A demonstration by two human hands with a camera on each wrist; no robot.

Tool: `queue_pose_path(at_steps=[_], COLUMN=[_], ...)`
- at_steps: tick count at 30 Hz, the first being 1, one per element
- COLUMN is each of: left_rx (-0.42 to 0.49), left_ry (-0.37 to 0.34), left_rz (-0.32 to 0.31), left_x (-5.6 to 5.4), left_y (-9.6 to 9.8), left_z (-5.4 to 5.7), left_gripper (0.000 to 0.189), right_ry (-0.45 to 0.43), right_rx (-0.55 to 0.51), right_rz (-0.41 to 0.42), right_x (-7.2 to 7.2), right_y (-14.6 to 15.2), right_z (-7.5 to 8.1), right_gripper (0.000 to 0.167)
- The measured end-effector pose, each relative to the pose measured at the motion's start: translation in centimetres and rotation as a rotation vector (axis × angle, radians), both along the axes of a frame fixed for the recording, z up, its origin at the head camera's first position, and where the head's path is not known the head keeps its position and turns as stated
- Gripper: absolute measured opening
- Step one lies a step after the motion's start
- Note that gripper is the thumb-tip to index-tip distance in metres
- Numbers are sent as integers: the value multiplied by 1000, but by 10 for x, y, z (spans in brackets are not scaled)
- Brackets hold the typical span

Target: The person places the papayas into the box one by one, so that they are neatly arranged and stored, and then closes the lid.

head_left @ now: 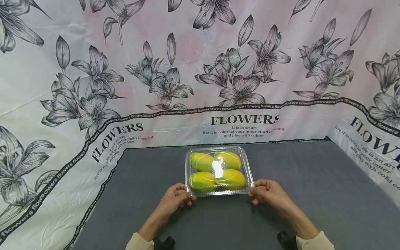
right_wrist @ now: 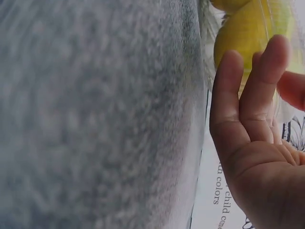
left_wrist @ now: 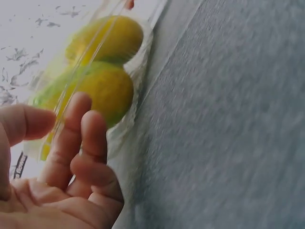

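Note:
A clear plastic clamshell box (head_left: 218, 193) with its lid down holds several yellow-green mangoes (head_left: 230, 179), in two rows. My left hand (head_left: 174, 200) pinches the rim at its near left corner, and my right hand (head_left: 271, 195) pinches the near right corner. In the left wrist view, thumb and index finger meet at the box's rim beside a mango (left_wrist: 112, 90), the other fingers loosely bent. The right wrist view has the thumb partly cut off at the frame's edge and the fingers against the rim near a mango (right_wrist: 238, 38).
Dark grey cloth (head_left: 150, 166) covers the table under the box. Behind and at both sides hangs a white and pink curtain (head_left: 181, 128) printed with lilies and lettering. Cream sleeves (head_left: 314, 241) and black wrist straps (head_left: 165, 243) show at the bottom.

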State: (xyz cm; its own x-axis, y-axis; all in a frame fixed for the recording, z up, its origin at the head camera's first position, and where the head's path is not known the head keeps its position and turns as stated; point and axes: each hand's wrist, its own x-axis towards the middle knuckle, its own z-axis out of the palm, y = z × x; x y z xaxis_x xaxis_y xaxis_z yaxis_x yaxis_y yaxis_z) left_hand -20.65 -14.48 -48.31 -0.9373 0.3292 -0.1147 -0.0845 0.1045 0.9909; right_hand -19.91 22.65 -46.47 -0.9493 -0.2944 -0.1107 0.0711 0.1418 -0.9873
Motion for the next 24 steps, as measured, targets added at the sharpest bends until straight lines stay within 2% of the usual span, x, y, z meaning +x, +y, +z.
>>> queue_pose_path(at_steps=[4, 10, 19, 24], left_rx=[31, 60, 86, 81], left_ry=[-1, -11, -20, -53], left_rz=[69, 156, 225, 219], left_x=[2, 5, 10, 10], left_y=[6, 16, 22, 21], left_z=[-1, -2, -2, 0], left_gripper=[18, 11, 16, 15], right_ry=[5, -7, -32, -45], right_rx=[14, 25, 29, 36], right_rz=[-27, -20, -10, 1], right_x=[0, -1, 0, 1], right_y=[-3, -4, -7, -8], right_z=[0, -1, 0, 0], right_gripper=[26, 22, 15, 10])
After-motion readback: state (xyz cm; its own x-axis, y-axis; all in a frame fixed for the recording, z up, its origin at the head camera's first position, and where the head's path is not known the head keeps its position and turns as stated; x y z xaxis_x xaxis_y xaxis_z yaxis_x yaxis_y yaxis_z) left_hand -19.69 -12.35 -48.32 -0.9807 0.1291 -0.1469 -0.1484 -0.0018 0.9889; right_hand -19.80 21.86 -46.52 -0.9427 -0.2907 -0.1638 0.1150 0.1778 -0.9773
